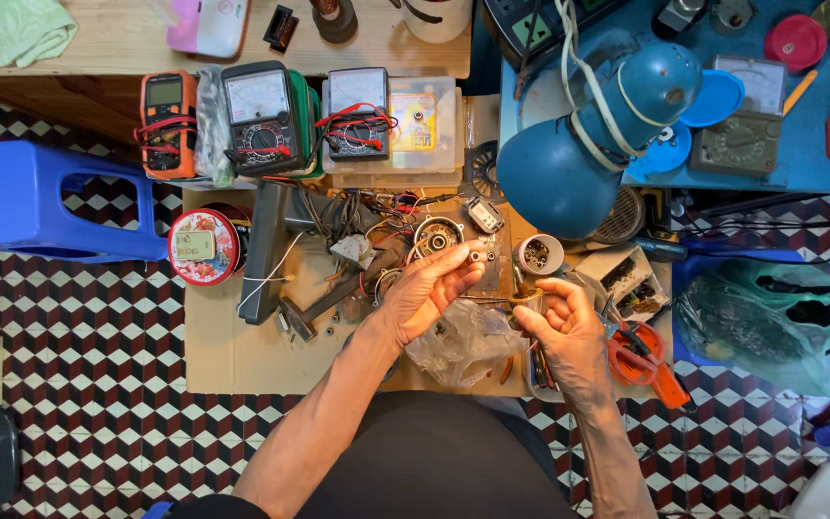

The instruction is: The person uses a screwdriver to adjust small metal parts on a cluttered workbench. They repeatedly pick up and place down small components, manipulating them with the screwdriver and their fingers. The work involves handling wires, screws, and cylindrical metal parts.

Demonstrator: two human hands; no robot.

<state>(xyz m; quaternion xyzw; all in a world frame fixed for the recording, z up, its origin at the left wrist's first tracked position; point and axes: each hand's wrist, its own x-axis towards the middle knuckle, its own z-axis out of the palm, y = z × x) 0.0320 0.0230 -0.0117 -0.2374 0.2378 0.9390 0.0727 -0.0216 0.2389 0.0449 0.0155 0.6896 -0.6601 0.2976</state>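
Small white part [479,256] w/ two dark holes sits pinched in left hand [425,293] fingertips, held above the cardboard sheet [232,356], just below a round metal motor piece [437,234]. Right hand [564,332] is closed narrow on a thin brass-coloured strip [521,299], near the orange pliers [641,358] & a clear plastic bag [463,341].

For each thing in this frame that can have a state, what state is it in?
Left hand: raised, fingertips pinching a small metal part.
Right hand: closed on a thin brass-coloured piece.
Clear plastic bag: crumpled, lying between the hands.
Blue metal desk lamp: shade tilted down; whether it is lit cannot be told.
Round red tin: lid on.
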